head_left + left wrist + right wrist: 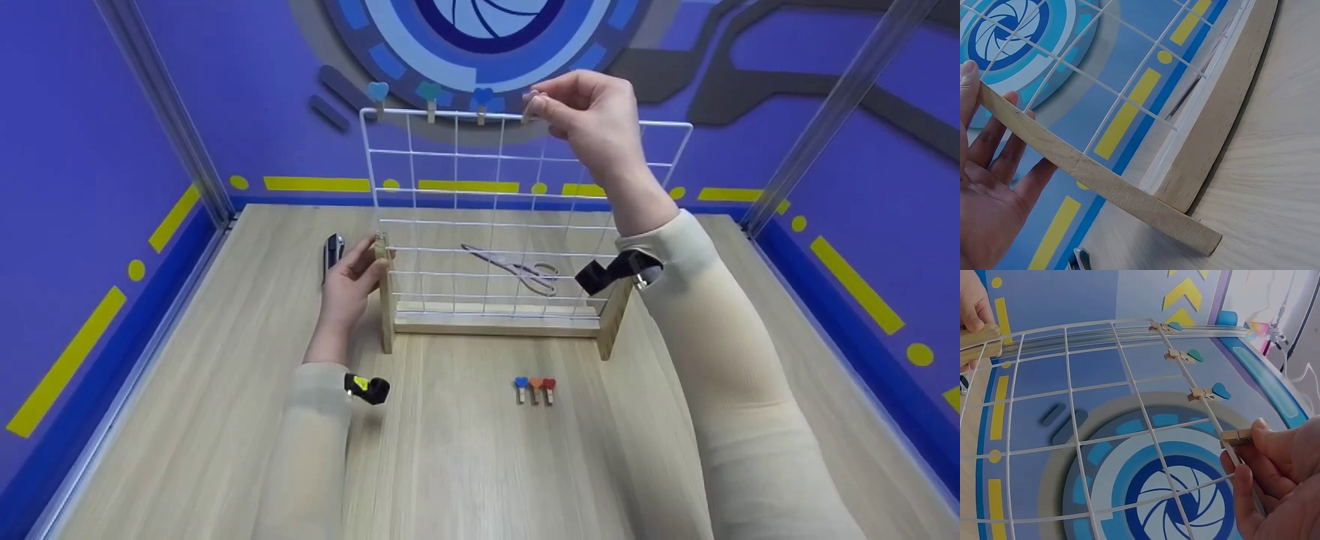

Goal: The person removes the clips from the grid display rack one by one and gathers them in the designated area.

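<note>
A white wire grid rack (pixel 456 156) stands upright on the table in a wooden frame. My left hand (pixel 346 289) holds its left wooden post (pixel 1084 169), thumb on one side and fingers on the other. At the top wire, my right hand (pixel 604 124) pinches a small wooden clothespin (pixel 1237 436), whose jaws sit right at the wire; my fingers hide its far end. Left of it, three heart-topped clothespins are clipped along the same wire: light blue (pixel 378 91), green (pixel 430 91) and blue (pixel 483 96).
In front of the rack lie three more clothespins with blue (pixel 521 384), orange (pixel 535 384) and red (pixel 550 385) hearts. Scissors (pixel 520 270) show through the grid, on the table behind it. A dark and silver tool (pixel 332 255) lies beyond my left hand.
</note>
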`<action>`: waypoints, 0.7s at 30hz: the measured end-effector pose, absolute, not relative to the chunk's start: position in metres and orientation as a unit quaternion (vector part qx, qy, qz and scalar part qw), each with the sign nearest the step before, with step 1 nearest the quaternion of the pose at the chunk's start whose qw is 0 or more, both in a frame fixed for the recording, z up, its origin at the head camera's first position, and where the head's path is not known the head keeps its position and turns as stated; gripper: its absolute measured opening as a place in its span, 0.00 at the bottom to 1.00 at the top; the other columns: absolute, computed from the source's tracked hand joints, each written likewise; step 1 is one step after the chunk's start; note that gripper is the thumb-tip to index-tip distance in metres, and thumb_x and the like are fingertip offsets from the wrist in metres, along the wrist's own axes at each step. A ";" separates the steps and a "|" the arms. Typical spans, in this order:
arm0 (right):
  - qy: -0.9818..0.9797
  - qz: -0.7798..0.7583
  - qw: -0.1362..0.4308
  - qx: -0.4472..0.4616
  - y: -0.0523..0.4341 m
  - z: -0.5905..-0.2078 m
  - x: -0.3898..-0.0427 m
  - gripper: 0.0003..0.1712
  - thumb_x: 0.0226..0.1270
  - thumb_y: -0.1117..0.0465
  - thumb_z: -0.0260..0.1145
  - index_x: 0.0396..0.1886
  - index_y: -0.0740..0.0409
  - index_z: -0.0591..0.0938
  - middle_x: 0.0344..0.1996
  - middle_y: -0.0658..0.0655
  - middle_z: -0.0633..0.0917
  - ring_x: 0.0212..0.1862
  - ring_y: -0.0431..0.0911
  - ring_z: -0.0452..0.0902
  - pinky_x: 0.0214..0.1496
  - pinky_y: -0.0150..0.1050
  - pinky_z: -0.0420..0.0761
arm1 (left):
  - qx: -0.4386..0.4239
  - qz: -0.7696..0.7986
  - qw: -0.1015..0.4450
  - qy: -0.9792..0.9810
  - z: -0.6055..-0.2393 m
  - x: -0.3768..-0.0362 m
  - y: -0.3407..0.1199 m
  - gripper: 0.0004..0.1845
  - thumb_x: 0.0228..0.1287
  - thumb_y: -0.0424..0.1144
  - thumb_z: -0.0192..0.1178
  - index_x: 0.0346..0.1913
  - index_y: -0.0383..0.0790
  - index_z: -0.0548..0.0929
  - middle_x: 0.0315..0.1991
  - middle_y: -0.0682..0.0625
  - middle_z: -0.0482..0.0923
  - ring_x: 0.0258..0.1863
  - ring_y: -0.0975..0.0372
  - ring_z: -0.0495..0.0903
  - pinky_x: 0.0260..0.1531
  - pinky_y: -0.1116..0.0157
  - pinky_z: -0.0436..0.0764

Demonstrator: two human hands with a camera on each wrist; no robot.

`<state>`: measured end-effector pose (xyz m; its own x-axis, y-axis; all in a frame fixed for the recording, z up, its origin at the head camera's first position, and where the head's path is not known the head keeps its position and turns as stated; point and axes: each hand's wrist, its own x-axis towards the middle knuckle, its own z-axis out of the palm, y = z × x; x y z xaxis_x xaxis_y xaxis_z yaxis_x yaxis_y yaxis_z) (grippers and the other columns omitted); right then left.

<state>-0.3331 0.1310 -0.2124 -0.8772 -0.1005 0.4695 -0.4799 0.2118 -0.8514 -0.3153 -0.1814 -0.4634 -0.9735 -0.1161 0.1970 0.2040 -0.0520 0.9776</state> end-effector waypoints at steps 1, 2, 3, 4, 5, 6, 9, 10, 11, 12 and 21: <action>-0.757 0.606 0.155 0.189 0.131 -0.212 -0.333 0.08 0.68 0.59 0.73 0.42 0.58 0.90 0.38 0.49 0.91 0.41 0.42 0.86 0.41 0.32 0.83 | -0.031 -0.724 0.111 -0.680 -0.463 -0.315 -0.181 0.29 0.75 0.35 0.59 0.76 0.41 0.70 0.65 0.37 0.79 0.52 0.73 0.83 0.54 0.73 0.84; -0.753 0.611 0.153 0.189 0.132 -0.212 -0.333 0.08 0.68 0.59 0.73 0.42 0.58 0.90 0.38 0.49 0.92 0.42 0.42 0.86 0.42 0.33 0.83 | -0.031 -0.723 0.111 -0.681 -0.463 -0.316 -0.181 0.29 0.74 0.35 0.60 0.76 0.41 0.69 0.65 0.37 0.79 0.52 0.74 0.83 0.54 0.73 0.84; -0.749 0.617 0.150 0.190 0.132 -0.212 -0.333 0.08 0.68 0.59 0.73 0.42 0.58 0.90 0.39 0.50 0.92 0.42 0.43 0.86 0.43 0.33 0.84 | -0.030 -0.723 0.112 -0.681 -0.464 -0.316 -0.182 0.30 0.74 0.35 0.60 0.76 0.41 0.69 0.65 0.38 0.80 0.51 0.74 0.83 0.54 0.73 0.84; -0.745 0.622 0.148 0.190 0.133 -0.212 -0.333 0.08 0.68 0.59 0.73 0.42 0.58 0.90 0.39 0.50 0.92 0.43 0.43 0.86 0.44 0.33 0.84 | -0.029 -0.721 0.113 -0.683 -0.464 -0.316 -0.182 0.30 0.74 0.35 0.60 0.76 0.41 0.69 0.65 0.39 0.80 0.51 0.74 0.83 0.54 0.73 0.85; -0.740 0.627 0.146 0.192 0.134 -0.212 -0.333 0.08 0.68 0.59 0.73 0.43 0.58 0.90 0.40 0.51 0.92 0.43 0.43 0.86 0.45 0.33 0.85 | -0.029 -0.720 0.114 -0.684 -0.464 -0.316 -0.182 0.30 0.73 0.36 0.60 0.76 0.41 0.69 0.64 0.39 0.81 0.51 0.74 0.83 0.53 0.73 0.85; -0.735 0.633 0.144 0.195 0.134 -0.213 -0.332 0.09 0.68 0.60 0.73 0.43 0.59 0.90 0.40 0.51 0.92 0.44 0.44 0.86 0.45 0.34 0.85 | -0.029 -0.718 0.115 -0.686 -0.464 -0.316 -0.182 0.30 0.73 0.36 0.60 0.76 0.41 0.69 0.64 0.40 0.81 0.51 0.74 0.83 0.53 0.73 0.85; -0.720 0.648 0.139 0.205 0.137 -0.213 -0.332 0.09 0.68 0.60 0.74 0.44 0.60 0.90 0.41 0.53 0.92 0.44 0.45 0.86 0.46 0.34 0.87 | -0.031 -0.717 0.115 -0.686 -0.464 -0.316 -0.182 0.30 0.73 0.37 0.61 0.76 0.42 0.69 0.63 0.40 0.82 0.52 0.73 0.83 0.54 0.72 0.85; -0.716 0.651 0.138 0.209 0.138 -0.214 -0.332 0.09 0.67 0.60 0.74 0.44 0.60 0.90 0.41 0.53 0.92 0.44 0.45 0.87 0.47 0.34 0.87 | -0.031 -0.717 0.115 -0.687 -0.464 -0.316 -0.182 0.30 0.73 0.37 0.61 0.76 0.42 0.70 0.63 0.40 0.82 0.52 0.73 0.83 0.54 0.72 0.85; -0.714 0.653 0.137 0.213 0.139 -0.214 -0.332 0.10 0.67 0.60 0.74 0.44 0.59 0.90 0.41 0.53 0.92 0.44 0.45 0.87 0.47 0.34 0.87 | -0.030 -0.717 0.113 -0.687 -0.464 -0.316 -0.182 0.30 0.73 0.38 0.61 0.76 0.43 0.70 0.64 0.40 0.81 0.53 0.72 0.83 0.55 0.72 0.84; -0.711 0.655 0.137 0.217 0.140 -0.215 -0.331 0.10 0.67 0.60 0.75 0.44 0.59 0.90 0.41 0.53 0.92 0.44 0.46 0.87 0.47 0.34 0.87 | -0.030 -0.718 0.111 -0.686 -0.463 -0.315 -0.182 0.30 0.73 0.38 0.61 0.76 0.43 0.70 0.64 0.39 0.80 0.53 0.72 0.83 0.56 0.72 0.84; -0.680 0.660 0.168 0.270 0.146 -0.225 -0.319 0.10 0.68 0.64 0.73 0.47 0.59 0.88 0.39 0.53 0.92 0.39 0.44 0.90 0.39 0.33 0.89 | -0.028 -0.712 0.107 -0.693 -0.460 -0.313 -0.182 0.30 0.74 0.38 0.60 0.76 0.45 0.70 0.66 0.38 0.79 0.54 0.71 0.82 0.59 0.69 0.84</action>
